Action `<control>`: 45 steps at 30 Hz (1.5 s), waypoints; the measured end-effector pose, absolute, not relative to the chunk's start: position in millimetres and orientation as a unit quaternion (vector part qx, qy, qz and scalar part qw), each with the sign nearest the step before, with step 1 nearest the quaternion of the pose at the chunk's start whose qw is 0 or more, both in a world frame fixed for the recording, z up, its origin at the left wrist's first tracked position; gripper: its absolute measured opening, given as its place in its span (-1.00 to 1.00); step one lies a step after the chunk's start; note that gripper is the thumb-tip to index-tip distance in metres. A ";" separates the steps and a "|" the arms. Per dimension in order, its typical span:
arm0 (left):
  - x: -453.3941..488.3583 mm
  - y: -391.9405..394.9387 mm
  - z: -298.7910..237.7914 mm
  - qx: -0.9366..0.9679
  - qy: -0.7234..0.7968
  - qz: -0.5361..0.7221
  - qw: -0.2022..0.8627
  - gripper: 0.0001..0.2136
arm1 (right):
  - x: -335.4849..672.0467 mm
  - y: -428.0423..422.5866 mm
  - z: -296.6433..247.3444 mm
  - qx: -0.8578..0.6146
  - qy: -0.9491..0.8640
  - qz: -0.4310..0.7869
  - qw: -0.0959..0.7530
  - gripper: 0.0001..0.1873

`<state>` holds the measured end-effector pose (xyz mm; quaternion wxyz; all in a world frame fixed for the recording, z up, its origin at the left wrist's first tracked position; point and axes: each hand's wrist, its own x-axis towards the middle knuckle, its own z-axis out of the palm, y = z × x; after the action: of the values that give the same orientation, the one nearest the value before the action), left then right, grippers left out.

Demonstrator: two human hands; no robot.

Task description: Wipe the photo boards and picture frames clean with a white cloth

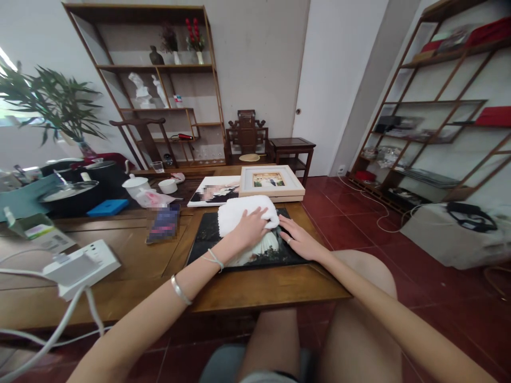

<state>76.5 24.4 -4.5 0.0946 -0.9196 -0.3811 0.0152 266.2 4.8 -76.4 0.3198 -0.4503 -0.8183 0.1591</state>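
Note:
A dark photo print (207,239) lies flat on the wooden table (259,290) in front of me. A white folded towel (239,210) rests on the print. My left hand (250,230) presses on the towel's near edge, fingers curled over the cloth. Flat on the print's right side lies my right hand (300,239), fingers stretched out, a ring on one finger. Bracelets circle my left wrist and forearm.
Behind the print sit a light wooden picture frame (271,182) and another photo print (213,191). To the left are a dark booklet (163,223), a white power strip (82,266) with cables, pots, cups and a blue box (107,207). Shelves line the walls.

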 end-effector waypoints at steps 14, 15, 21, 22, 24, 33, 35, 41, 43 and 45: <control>69.3 -102.5 -3.6 -0.937 -0.325 0.080 0.096 -0.75 | 270.0 7.0 -80.6 -0.425 -0.821 0.173 0.340 -0.51; 69.3 -96.4 -1.7 -0.938 -0.325 0.080 0.093 -0.75 | 270.2 7.2 -80.6 -0.424 -0.823 0.173 0.337 -0.51; 67.0 -18.8 8.4 -0.940 -0.333 0.040 0.068 -0.76 | 268.6 6.6 -78.3 -0.434 -0.824 0.170 0.323 -0.50; 66.7 -5.8 7.8 -0.940 -0.335 0.024 0.067 -0.76 | 268.0 6.1 -77.8 -0.438 -0.822 0.169 0.323 -0.50; 66.8 15.2 4.7 -0.937 -0.342 -0.011 0.073 -0.70 | 267.1 5.1 -76.7 -0.444 -0.819 0.170 0.322 -0.50; 62.7 3.3 1.3 -0.934 -0.343 -0.038 0.093 -0.69 | 266.7 5.1 -76.6 -0.445 -0.819 0.165 0.323 -0.50; 60.7 -25.3 0.5 -0.938 -0.332 -0.017 0.101 -0.72 | 267.7 6.0 -78.0 -0.439 -0.821 0.167 0.325 -0.50; 57.4 -98.3 -9.3 -0.949 -0.292 0.025 0.118 -0.76 | 270.1 7.0 -80.7 -0.430 -0.820 0.178 0.334 -0.51; 57.3 -96.0 -8.7 -0.947 -0.301 0.021 0.110 -0.75 | 269.8 6.8 -80.4 -0.431 -0.820 0.179 0.332 -0.50; 57.2 -79.0 -6.0 -0.941 -0.323 0.014 0.104 -0.73 | 269.1 6.5 -79.7 -0.431 -0.822 0.176 0.328 -0.51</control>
<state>57.2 -79.0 -6.0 0.1043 -0.9406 -0.3228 0.0143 269.1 6.5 -79.7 0.3282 -0.4306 -0.8221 0.1758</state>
